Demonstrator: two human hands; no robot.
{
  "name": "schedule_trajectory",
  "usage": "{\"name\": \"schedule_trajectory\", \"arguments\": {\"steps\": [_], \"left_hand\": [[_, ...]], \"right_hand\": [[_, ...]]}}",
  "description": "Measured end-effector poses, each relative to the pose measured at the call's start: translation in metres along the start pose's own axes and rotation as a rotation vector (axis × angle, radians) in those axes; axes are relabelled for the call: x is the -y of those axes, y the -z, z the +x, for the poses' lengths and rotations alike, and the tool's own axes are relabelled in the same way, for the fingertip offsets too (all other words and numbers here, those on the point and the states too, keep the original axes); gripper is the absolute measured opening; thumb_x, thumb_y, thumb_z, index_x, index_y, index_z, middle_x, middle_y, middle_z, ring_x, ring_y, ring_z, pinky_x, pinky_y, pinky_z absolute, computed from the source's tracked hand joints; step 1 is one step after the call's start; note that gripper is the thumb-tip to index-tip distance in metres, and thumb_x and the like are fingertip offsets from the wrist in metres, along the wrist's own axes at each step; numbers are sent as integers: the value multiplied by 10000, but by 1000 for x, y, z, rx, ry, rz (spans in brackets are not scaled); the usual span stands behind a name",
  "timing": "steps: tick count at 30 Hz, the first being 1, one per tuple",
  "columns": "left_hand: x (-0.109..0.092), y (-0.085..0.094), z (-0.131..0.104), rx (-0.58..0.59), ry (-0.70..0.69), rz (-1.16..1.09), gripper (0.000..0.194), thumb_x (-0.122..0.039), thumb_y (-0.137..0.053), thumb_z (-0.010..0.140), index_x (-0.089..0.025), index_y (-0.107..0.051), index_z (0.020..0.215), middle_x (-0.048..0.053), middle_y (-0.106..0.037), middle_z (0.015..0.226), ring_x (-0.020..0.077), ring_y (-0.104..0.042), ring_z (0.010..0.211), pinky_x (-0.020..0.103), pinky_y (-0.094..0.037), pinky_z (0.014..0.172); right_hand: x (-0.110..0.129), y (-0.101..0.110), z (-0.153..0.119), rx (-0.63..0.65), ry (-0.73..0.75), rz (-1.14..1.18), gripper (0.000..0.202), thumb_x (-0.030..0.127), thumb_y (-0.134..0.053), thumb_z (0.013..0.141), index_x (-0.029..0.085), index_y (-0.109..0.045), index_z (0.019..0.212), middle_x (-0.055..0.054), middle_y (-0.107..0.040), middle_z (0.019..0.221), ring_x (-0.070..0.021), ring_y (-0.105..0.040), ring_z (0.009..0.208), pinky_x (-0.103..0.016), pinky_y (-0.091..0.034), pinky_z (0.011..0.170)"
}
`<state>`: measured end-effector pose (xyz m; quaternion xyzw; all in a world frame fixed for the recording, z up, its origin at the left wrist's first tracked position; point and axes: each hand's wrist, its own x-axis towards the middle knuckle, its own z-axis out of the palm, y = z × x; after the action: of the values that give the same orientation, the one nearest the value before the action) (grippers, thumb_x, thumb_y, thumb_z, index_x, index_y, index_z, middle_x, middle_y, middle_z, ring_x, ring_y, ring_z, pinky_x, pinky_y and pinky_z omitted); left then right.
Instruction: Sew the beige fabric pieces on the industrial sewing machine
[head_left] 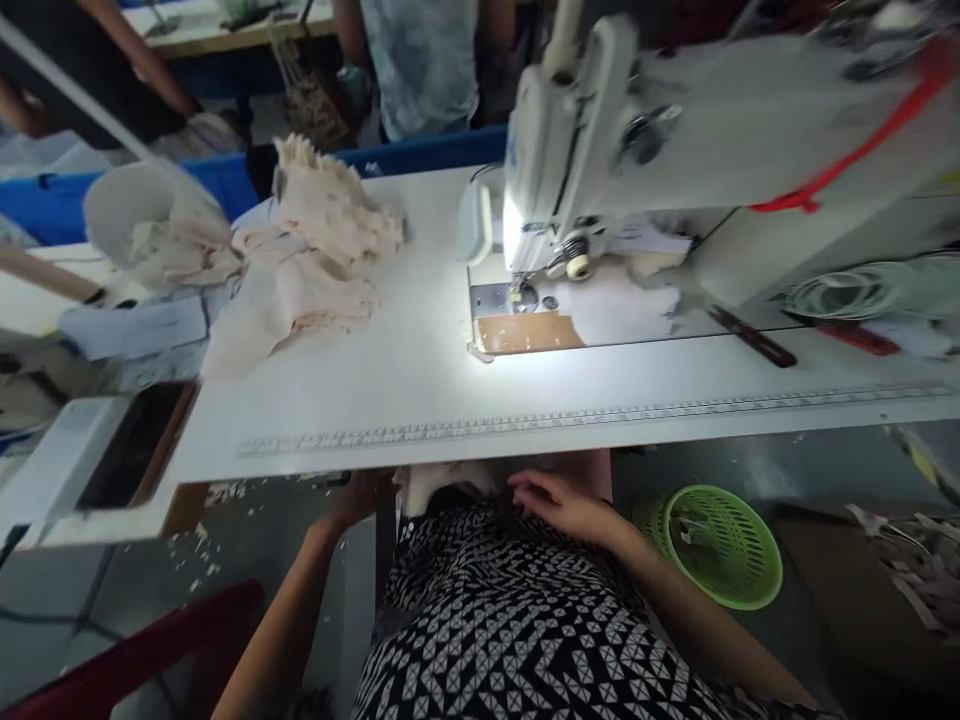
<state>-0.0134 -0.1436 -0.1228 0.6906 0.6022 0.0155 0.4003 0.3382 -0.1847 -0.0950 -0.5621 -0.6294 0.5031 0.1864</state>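
Note:
My left hand (364,497) hangs below the table's front edge, partly under it and dark, beside pale cloth (442,478) on my lap; its fingers are hidden. My right hand (559,503) rests over my lap with its fingers apart and nothing visible in them. Above, on the white table, stands a sewing machine (540,170) with its lamp lit over the needle plate (491,298). White fabric (615,300) lies just right of the needle. A pile of cream ruffled fabric (315,250) sits at the left of the tabletop.
A ruler strip (465,428) runs along the table's front edge. Dark-handled snips (757,340) lie at the right. A phone (135,445) is at the left. A green basket (724,547) stands on the floor at the right. Other people are beyond the table.

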Motion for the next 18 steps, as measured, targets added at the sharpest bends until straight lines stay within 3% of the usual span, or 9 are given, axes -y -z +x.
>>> {"name": "schedule_trajectory", "arguments": {"steps": [2, 3, 6, 9, 11, 14, 18], "left_hand": [[-9, 6, -11, 44, -49, -19, 295, -508, -651, 914, -265, -772, 1031, 95, -789, 987, 320, -739, 992, 404, -612, 809], [-20, 10, -17, 105, -121, -56, 313, -505, -641, 926, -282, -771, 1104, 90, -795, 1054, 309, -745, 996, 404, -620, 818], [-76, 28, -27, 397, -473, -156, 349, -487, -627, 982, -334, -738, 1275, 68, -788, 1187, 261, -747, 1040, 390, -631, 887], [-153, 45, -13, 447, -743, -176, 309, -431, -619, 1017, -302, -736, 1273, 83, -792, 1090, 235, -752, 984, 377, -638, 870], [-198, 50, 13, 291, -836, -158, 292, -381, -567, 1047, -277, -721, 1272, 95, -779, 1041, 229, -747, 938, 379, -647, 815], [-245, 47, 67, -42, -913, -130, 313, -309, -499, 1064, -240, -654, 1328, 114, -751, 1075, 219, -732, 937, 377, -647, 793], [-279, 32, 140, -409, -866, -51, 321, -259, -541, 1026, -177, -584, 1333, 155, -691, 1215, 233, -709, 1025, 410, -631, 871]], "right_hand": [[28, 32, -16, 159, 140, 11, 351, 487, -528, 1014, 256, -762, 1137, -35, -777, 840, -180, -698, 635, -298, -553, 623], [39, 51, -18, 83, 194, -30, 349, 497, -524, 1023, 270, -767, 1129, -27, -770, 830, -168, -669, 589, -294, -536, 591], [56, 115, 3, -391, 292, -280, 246, 474, -607, 990, 293, -766, 1039, -38, -761, 832, -218, -686, 693, -328, -526, 624], [52, 167, 56, -772, 278, -519, 188, 360, -597, 977, 249, -743, 1013, -103, -766, 944, -266, -703, 843, -355, -519, 692], [47, 187, 88, -851, 167, -665, 147, 287, -616, 937, 205, -723, 995, -145, -760, 1049, -282, -706, 886, -370, -510, 726], [43, 197, 112, -810, 0, -745, 149, 288, -654, 913, 185, -707, 1008, -159, -749, 1129, -277, -712, 864, -361, -482, 688], [38, 198, 107, -771, 103, -667, 105, 258, -630, 902, 215, -683, 983, -113, -759, 1105, -243, -715, 860, -322, -449, 647]]}}
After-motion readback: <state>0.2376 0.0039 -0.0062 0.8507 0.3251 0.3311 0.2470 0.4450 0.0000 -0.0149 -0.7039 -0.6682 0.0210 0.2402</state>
